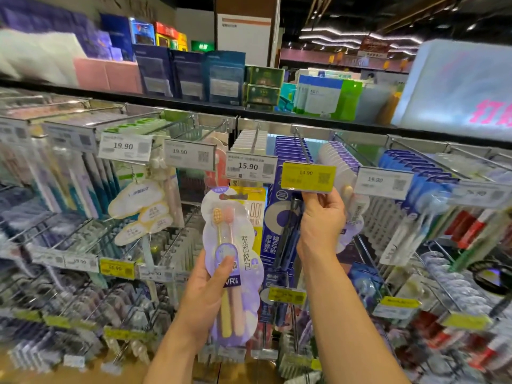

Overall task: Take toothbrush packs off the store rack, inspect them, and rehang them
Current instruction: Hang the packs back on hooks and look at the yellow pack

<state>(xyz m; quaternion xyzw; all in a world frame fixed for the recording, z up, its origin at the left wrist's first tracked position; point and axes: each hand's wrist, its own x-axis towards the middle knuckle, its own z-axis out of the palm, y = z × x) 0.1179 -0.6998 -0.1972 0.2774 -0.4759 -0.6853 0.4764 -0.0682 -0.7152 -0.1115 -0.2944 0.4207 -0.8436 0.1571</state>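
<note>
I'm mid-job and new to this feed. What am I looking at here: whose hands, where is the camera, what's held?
There is no machine here: these are a person's two bare hands, seen from one wide-angle camera worn on the head, looking forward and down. In front is a store rack of metal hooks hung with toothbrush packs and price tags. The left hand grips a lilac toothbrush pack holding two brushes, one yellow and one pink, with the thumb across its front. The right hand is raised to the yellow price tag marked 14.90, its fingers at the tag's lower edge; whether it also pinches the pack hanging behind is hard to tell. The edges of the picture are blurred.
</note>
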